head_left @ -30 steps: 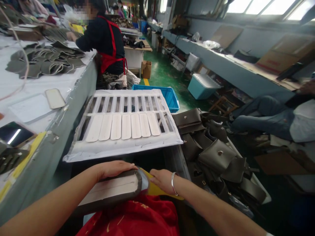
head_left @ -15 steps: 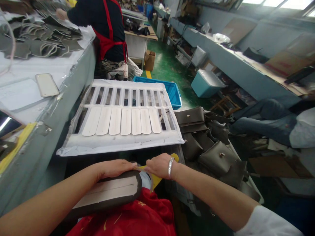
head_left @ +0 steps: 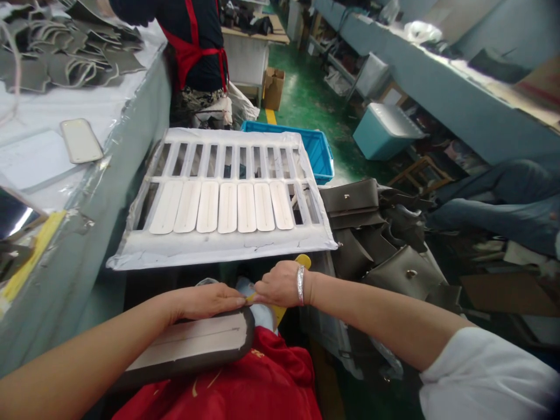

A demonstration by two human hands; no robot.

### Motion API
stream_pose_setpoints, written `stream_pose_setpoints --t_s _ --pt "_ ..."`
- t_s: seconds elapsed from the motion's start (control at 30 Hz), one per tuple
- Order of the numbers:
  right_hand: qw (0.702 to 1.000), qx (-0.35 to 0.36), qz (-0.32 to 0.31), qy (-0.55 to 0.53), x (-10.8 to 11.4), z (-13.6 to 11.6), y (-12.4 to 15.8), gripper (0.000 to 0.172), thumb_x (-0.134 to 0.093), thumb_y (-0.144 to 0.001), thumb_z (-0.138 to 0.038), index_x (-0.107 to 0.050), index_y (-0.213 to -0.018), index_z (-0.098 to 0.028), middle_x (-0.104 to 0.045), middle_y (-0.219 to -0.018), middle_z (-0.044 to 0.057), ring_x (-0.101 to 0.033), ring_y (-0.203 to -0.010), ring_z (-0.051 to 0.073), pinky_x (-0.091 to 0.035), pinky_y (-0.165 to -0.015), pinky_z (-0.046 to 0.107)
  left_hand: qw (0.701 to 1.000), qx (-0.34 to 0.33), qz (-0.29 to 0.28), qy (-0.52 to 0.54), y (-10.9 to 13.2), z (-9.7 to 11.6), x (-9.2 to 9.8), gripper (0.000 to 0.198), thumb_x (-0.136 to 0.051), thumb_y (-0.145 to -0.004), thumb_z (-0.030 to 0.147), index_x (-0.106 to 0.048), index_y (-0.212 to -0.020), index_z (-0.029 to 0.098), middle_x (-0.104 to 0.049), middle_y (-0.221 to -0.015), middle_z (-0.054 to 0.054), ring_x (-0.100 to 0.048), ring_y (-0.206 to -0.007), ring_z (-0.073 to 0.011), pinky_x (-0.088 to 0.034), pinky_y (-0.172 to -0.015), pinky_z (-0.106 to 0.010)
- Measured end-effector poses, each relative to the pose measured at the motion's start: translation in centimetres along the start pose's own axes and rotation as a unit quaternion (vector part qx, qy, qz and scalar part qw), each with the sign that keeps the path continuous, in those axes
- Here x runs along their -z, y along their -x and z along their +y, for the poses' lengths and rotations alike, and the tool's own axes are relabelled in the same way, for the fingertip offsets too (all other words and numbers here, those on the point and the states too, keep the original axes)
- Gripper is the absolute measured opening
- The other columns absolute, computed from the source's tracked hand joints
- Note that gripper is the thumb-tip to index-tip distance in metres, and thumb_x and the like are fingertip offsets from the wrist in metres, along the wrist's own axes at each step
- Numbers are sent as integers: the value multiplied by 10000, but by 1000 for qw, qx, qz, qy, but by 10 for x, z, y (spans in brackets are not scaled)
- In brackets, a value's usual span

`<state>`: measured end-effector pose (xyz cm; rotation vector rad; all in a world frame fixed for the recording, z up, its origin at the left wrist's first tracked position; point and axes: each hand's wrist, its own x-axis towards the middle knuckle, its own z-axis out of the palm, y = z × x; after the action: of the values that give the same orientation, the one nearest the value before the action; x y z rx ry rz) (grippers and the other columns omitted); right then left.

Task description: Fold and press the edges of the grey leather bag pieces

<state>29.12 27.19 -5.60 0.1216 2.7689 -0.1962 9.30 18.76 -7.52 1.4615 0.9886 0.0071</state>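
Note:
A long dark-edged leather strip with a pale inner face lies across my red-clad lap. My left hand rests flat on its far end with the fingers stretched out, pressing it down. My right hand, a silver bracelet on the wrist, is closed on a yellow-handled tool whose tip meets the strip's rounded end beside my left fingertips. Just beyond my hands lies a white slotted rack holding several pale strips side by side.
A heap of dark leather flaps and pouches lies to the right. A grey workbench with a white case and cut leather runs along the left. A person in a red apron stands ahead. Blue crate on the green floor.
My right hand has lifted and drawn in toward my left hand, bringing the yellow tool to the strip's end. The view has tipped downward.

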Motion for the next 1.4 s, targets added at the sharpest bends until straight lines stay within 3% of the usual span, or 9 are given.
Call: stream_pose_setpoints --t_s 0.17,0.4,0.53,0.77,0.93,1.13,1.4 --pt "999 36 24 -4 0 4 -2 441 -172 -948 -442 -527 -915 -183 -651 -824 40 -631 -733 199 -388 -544 272 1000 20 -14 10 2 1 3 526 -273 -866 590 -608 -915 188 -585 -838 1 -516 -788 -168 -390 -705 -216" --pt "997 68 -11 -22 4 8 -7 412 -201 -947 -430 -530 -931 -183 -659 -827 50 -633 -742 210 -391 -535 278 999 19 -26 -17 0 1 2 504 -303 -867 576 -608 -996 195 -602 -900 -10 -538 -837 -177 -394 -753 -219" --pt "998 23 2 -53 -5 -2 2 405 -210 -945 -432 -529 -914 -185 -660 -799 34 -636 -708 199 -336 -476 253 999 26 -29 -1 -1 4 -2 475 -318 -877 543 -599 -1080 218 -619 -958 -6 -550 -882 -188 -402 -783 -227" --pt "986 -117 63 -98 -29 -41 23 354 -260 -937 -410 -542 -898 -199 -659 -738 20 -624 -633 182 -281 -448 268 995 13 -65 69 -4 5 -6 456 -347 -887 513 -489 -1256 286 -583 -1184 33 -516 -1065 -193 -350 -931 -233" --pt "988 -103 63 -96 -25 -41 20 378 -244 -940 -406 -544 -890 -181 -658 -735 36 -626 -636 193 -286 -441 270 994 18 -76 76 -2 3 -4 478 -353 -884 515 -449 -1288 280 -552 -1233 31 -489 -1117 -196 -321 -972 -244" --pt "995 -29 -11 -94 -5 -23 12 409 -222 -939 -438 -535 -942 -175 -662 -780 56 -631 -687 200 -347 -484 254 998 26 -53 38 2 6 -3 479 -370 -871 519 -456 -1283 291 -569 -1206 19 -502 -1087 -195 -320 -970 -254" --pt "974 -176 48 -137 -31 -62 24 378 -229 -936 -410 -536 -919 -189 -661 -731 40 -633 -621 210 -389 -464 266 996 32 -65 49 -1 5 -4 480 -369 -872 523 -455 -1283 290 -518 -1277 32 -458 -1160 -191 -290 -1006 -258"
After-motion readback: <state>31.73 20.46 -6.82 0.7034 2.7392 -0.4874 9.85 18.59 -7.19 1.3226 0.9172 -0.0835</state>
